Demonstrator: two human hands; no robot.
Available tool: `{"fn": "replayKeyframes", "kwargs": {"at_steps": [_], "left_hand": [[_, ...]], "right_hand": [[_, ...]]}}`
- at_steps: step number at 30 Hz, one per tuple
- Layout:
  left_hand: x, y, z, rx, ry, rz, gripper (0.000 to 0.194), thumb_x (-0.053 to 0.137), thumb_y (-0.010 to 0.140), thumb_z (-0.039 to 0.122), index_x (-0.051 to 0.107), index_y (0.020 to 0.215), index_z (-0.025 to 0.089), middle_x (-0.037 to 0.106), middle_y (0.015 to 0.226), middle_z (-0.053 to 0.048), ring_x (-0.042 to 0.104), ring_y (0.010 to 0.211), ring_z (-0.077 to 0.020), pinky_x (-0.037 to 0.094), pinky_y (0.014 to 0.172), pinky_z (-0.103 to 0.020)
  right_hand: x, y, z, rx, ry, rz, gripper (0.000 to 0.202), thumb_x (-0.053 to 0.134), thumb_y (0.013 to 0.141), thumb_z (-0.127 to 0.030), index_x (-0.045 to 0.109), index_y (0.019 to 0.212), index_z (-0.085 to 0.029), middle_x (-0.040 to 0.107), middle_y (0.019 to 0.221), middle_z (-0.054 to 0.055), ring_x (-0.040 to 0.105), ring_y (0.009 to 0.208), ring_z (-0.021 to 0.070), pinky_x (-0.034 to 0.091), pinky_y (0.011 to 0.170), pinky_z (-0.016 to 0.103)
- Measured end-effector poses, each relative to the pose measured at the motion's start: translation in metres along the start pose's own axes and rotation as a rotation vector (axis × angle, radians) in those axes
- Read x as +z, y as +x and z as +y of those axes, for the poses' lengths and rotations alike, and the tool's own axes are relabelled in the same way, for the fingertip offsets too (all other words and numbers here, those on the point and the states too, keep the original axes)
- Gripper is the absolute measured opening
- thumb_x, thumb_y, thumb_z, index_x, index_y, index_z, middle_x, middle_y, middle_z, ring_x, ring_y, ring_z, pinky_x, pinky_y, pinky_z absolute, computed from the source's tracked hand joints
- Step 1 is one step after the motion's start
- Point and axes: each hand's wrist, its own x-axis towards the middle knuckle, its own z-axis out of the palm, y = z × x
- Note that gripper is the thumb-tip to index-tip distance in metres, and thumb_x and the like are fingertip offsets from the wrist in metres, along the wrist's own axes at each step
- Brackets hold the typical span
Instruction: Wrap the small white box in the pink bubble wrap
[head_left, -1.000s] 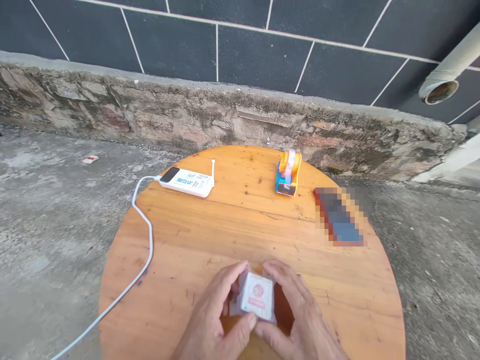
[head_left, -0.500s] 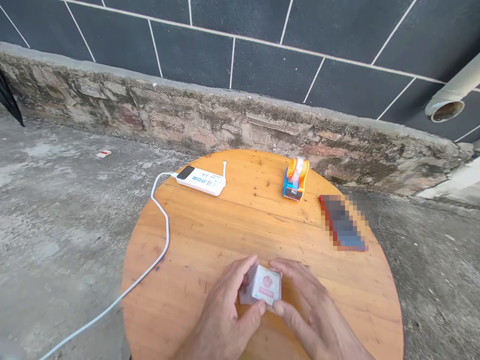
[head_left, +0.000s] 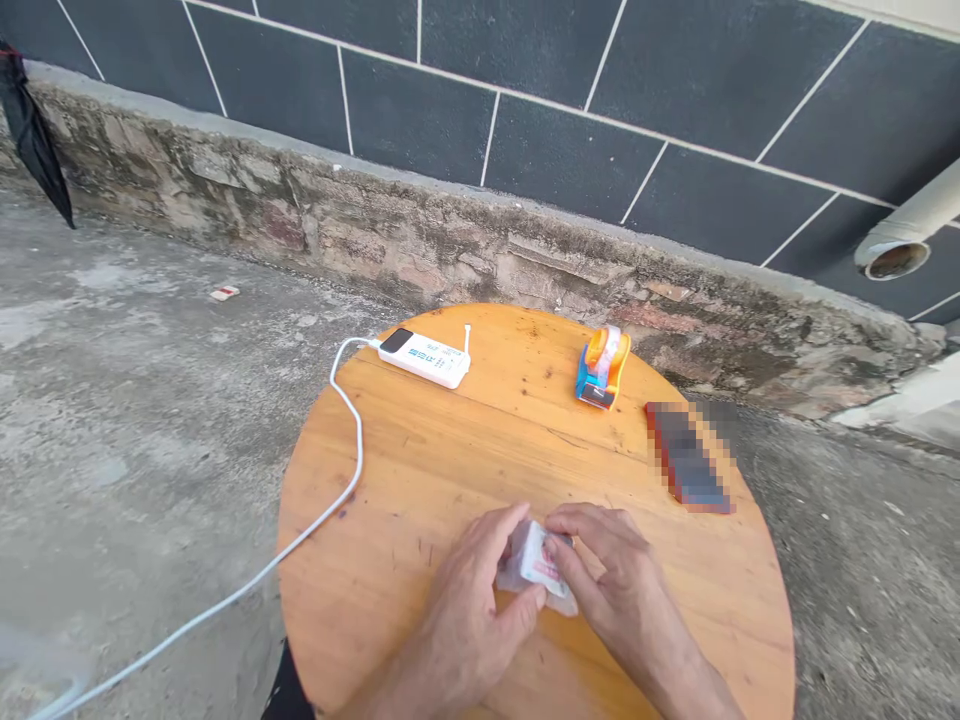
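Note:
A small white box (head_left: 539, 566) with a red print on top stands near the front of the round wooden table (head_left: 390, 600). Clear plastic wrap (head_left: 562, 603) surrounds it and spreads out at its base. My left hand (head_left: 480, 590) curves around the box's left side, its fingers behind and its thumb at the front edge. From the right, my right hand (head_left: 615, 570) closes on the box, with the thumb over the top and the index finger at the far edge. The fingers partly hide the box and the print.
A white power bank (head_left: 427, 358) with a white cable (head_left: 358, 440) lies at the far left of the table. An orange and blue tape dispenser (head_left: 600, 370) stands at the back right. Nearby lies a blurred dark, red-edged flat object (head_left: 686, 460). A stone ledge (head_left: 420, 240) runs behind.
My right thumb has moved from the box's front corner up onto its top. The plastic wrap now shows more at the front. The view has shifted slightly, revealing more of the umbrella at left.

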Motion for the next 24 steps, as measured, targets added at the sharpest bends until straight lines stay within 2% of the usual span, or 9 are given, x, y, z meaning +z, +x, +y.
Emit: {"fn": "replayKeyframes", "kwargs": {"at_steps": [10,18,24], "left_hand": [[-0.001,0.001,0.000,0.017,0.024,0.009,0.062,0.055,0.071,0.010,0.046,0.132,0.020,0.057,0.121,-0.009,0.055,0.107,-0.0240,0.046,0.093,-0.039],[-0.001,0.001,0.001,0.004,0.028,0.003,0.061,0.055,0.072,0.011,0.046,0.132,0.020,0.056,0.125,-0.010,0.053,0.113,-0.0255,0.044,0.098,-0.041],[0.000,0.000,0.000,0.028,0.017,0.011,0.058,0.056,0.074,0.012,0.046,0.131,0.019,0.054,0.127,-0.011,0.051,0.115,-0.0256,0.043,0.099,-0.041]], "right_hand": [[0.003,0.004,-0.004,-0.051,-0.099,0.045,0.020,0.045,0.092,-0.020,0.063,0.082,-0.021,0.068,0.079,0.004,0.063,0.070,0.0173,0.045,0.067,0.031],[0.013,0.000,0.001,-0.056,-0.067,0.075,0.021,0.040,0.094,-0.019,0.059,0.086,-0.020,0.065,0.081,0.006,0.062,0.074,0.0184,0.048,0.066,0.031],[0.012,-0.001,0.001,-0.115,-0.106,0.067,0.023,0.039,0.094,-0.017,0.060,0.086,-0.020,0.066,0.083,0.006,0.062,0.075,0.0184,0.049,0.067,0.031]]}}
